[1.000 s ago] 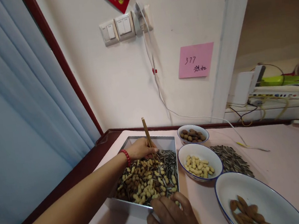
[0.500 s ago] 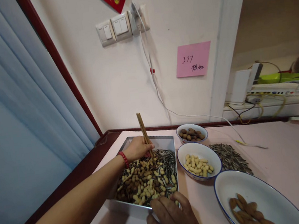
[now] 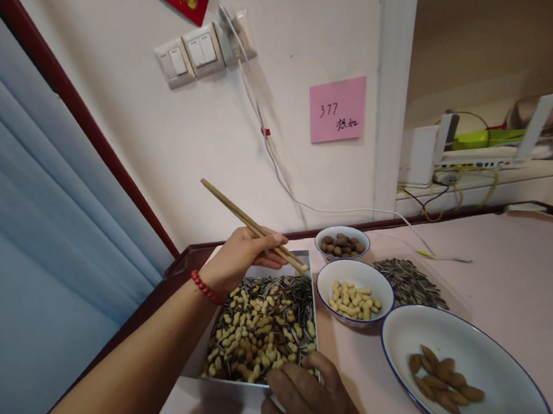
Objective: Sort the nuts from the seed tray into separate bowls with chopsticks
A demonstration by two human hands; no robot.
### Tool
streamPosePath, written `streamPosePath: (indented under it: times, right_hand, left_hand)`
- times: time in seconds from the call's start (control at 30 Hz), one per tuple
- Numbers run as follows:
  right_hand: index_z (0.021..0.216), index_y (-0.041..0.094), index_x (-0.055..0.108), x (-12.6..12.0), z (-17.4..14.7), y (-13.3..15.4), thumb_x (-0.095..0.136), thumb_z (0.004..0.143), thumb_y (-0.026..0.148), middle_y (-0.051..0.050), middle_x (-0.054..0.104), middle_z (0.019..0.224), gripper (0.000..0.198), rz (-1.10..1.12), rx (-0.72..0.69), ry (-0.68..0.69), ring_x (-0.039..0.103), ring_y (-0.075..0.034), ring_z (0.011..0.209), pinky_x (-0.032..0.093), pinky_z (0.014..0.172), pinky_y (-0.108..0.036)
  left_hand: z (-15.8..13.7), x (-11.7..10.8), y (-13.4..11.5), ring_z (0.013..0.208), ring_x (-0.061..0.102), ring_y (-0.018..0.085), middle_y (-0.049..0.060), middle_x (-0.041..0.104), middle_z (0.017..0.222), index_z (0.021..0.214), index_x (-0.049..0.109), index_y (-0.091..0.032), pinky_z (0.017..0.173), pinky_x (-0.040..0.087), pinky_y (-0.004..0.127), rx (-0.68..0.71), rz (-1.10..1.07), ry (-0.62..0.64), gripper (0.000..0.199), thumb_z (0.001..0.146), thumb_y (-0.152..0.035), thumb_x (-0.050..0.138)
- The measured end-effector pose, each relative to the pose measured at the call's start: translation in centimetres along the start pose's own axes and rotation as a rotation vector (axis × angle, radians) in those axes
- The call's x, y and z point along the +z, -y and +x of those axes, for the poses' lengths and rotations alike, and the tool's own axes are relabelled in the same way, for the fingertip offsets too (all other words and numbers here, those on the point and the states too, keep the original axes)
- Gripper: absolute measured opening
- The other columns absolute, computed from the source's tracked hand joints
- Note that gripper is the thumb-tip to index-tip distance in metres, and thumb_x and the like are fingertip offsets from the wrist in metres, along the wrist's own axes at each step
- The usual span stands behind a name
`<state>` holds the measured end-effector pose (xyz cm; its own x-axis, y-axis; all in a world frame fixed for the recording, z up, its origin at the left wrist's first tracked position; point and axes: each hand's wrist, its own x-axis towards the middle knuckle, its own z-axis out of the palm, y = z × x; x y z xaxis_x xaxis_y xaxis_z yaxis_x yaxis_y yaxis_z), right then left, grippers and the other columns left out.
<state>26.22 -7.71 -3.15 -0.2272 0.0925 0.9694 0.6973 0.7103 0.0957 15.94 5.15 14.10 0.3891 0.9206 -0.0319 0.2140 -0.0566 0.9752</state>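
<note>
My left hand (image 3: pixel 242 258), with a red bead bracelet at the wrist, is closed around a pair of wooden chopsticks (image 3: pixel 242 216). Their tips pinch one pale peanut (image 3: pixel 303 268) above the far right corner of a metal tray (image 3: pixel 238 384). Inside the tray lie unshelled peanuts (image 3: pixel 252 334) mixed with striped sunflower seeds (image 3: pixel 294 292). At the near right corner, my right hand (image 3: pixel 310 397) grips the tray with curled fingers. Just right of the tray stands a white, blue-rimmed bowl of peanuts (image 3: pixel 353 302).
Behind the peanut bowl sits a smaller bowl of brown nuts (image 3: pixel 342 246). A large oval bowl (image 3: pixel 486 356) with several almonds stands at front right. A pile of sunflower seeds (image 3: pixel 409 282) lies on the pink table cover (image 3: pixel 522 277). A white cable (image 3: pixel 357 210) trails onto the table.
The chopsticks have come up out of the tray's contents, now tilted with tips to the right and a peanut between them. My right hand stays on the tray. The view has shifted slightly right.
</note>
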Motion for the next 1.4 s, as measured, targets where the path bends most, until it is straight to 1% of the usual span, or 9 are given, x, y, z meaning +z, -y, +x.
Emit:
streamPosePath:
  times: [0.1, 0.2, 0.37, 0.5, 0.67, 0.77, 0.93, 1.03, 1.4]
  right_hand:
    - [0.074, 0.019, 0.064, -0.1, 0.1, 0.1, 0.054, 0.086, 0.009, -0.003, 0.067, 0.092, 0.018, -0.01, 0.016, 0.002, 0.056, -0.016, 0.091, 0.035, 0.094, -0.04]
    - [0.074, 0.019, 0.064, 0.0, 0.1, 0.2, 0.052, 0.086, 0.009, -0.003, 0.067, 0.091, 0.02, -0.012, 0.025, 0.002, 0.056, -0.016, 0.092, 0.035, 0.094, -0.039]
    - [0.073, 0.02, 0.064, 0.1, 0.0, 0.3, 0.052, 0.086, 0.008, -0.003, 0.067, 0.092, 0.022, -0.029, 0.032, -0.005, 0.057, -0.016, 0.093, 0.035, 0.095, -0.04]
    - [0.074, 0.02, 0.065, 0.1, -0.1, 0.2, 0.051, 0.088, 0.01, -0.003, 0.068, 0.094, 0.022, -0.005, 0.017, 0.001, 0.056, -0.016, 0.092, 0.034, 0.094, -0.041]
    - [0.072, 0.019, 0.064, 0.1, -0.2, -0.1, 0.054, 0.088, 0.01, -0.003, 0.067, 0.091, 0.021, -0.004, -0.009, -0.001, 0.055, -0.016, 0.091, 0.034, 0.095, -0.04]
    - [0.071, 0.019, 0.065, 0.0, 0.0, -0.1, 0.052, 0.088, 0.008, -0.003, 0.067, 0.089, 0.023, -0.008, -0.008, -0.012, 0.055, -0.016, 0.091, 0.033, 0.097, -0.04]
    - [0.068, 0.019, 0.063, -0.1, 0.4, -0.2, 0.051, 0.09, 0.008, -0.003, 0.066, 0.087, 0.027, -0.009, -0.015, -0.021, 0.055, -0.015, 0.089, 0.034, 0.095, -0.039]
    - [0.068, 0.018, 0.064, -0.1, 0.5, -0.1, 0.052, 0.089, 0.006, -0.003, 0.067, 0.086, 0.027, -0.009, -0.007, -0.034, 0.055, -0.015, 0.089, 0.035, 0.092, -0.038]
    - [0.068, 0.02, 0.066, -0.2, 0.5, -0.3, 0.052, 0.089, 0.006, -0.002, 0.069, 0.082, 0.029, 0.0, -0.025, -0.038, 0.057, -0.014, 0.089, 0.035, 0.098, -0.039]
  left_hand:
    - [0.7, 2.9, -0.5, 0.073, 0.075, 0.019, 0.013, 0.078, 0.086, 0.09, 0.073, -0.01, 0.069, 0.06, 0.027, 0.04, -0.037, 0.083, 0.027, 0.08, -0.035, 0.077]
    - [1.3, 5.4, -0.1, 0.073, 0.074, 0.017, 0.013, 0.078, 0.088, 0.095, 0.074, -0.01, 0.068, 0.059, 0.025, 0.03, 0.043, 0.134, 0.025, 0.085, -0.033, 0.073]
    - [1.7, 6.5, 0.6, 0.071, 0.073, 0.016, 0.013, 0.077, 0.086, 0.095, 0.073, -0.008, 0.065, 0.058, 0.024, 0.041, 0.111, 0.148, 0.024, 0.087, -0.031, 0.07]
    - [1.1, 4.9, 0.2, 0.071, 0.073, 0.016, 0.012, 0.077, 0.086, 0.096, 0.073, -0.008, 0.067, 0.059, 0.025, 0.066, 0.087, 0.114, 0.03, 0.085, -0.036, 0.074]
    - [-0.3, 0.3, -0.1, 0.073, 0.072, 0.017, 0.012, 0.077, 0.086, 0.095, 0.072, -0.009, 0.069, 0.059, 0.026, 0.092, 0.165, -0.024, 0.037, 0.081, -0.043, 0.075]
    - [-1.0, -3.1, 1.1, 0.071, 0.07, 0.017, 0.01, 0.076, 0.082, 0.093, 0.073, -0.009, 0.068, 0.057, 0.026, 0.071, 0.339, -0.099, 0.04, 0.079, -0.047, 0.076]
    - [-1.7, -7.1, 4.4, 0.066, 0.067, 0.02, 0.006, 0.073, 0.07, 0.08, 0.074, -0.014, 0.062, 0.051, 0.026, 0.002, 0.689, -0.088, 0.035, 0.08, -0.048, 0.07]
    - [-1.6, -7.8, 5.8, 0.065, 0.067, 0.02, 0.005, 0.072, 0.068, 0.078, 0.075, -0.016, 0.061, 0.048, 0.026, -0.014, 0.798, -0.076, 0.032, 0.081, -0.047, 0.066]
    - [-0.9, -8.1, 7.5, 0.075, 0.068, 0.022, 0.006, 0.075, 0.076, 0.079, 0.075, -0.018, 0.07, 0.048, 0.027, -0.023, 0.814, -0.02, 0.026, 0.08, -0.042, 0.064]
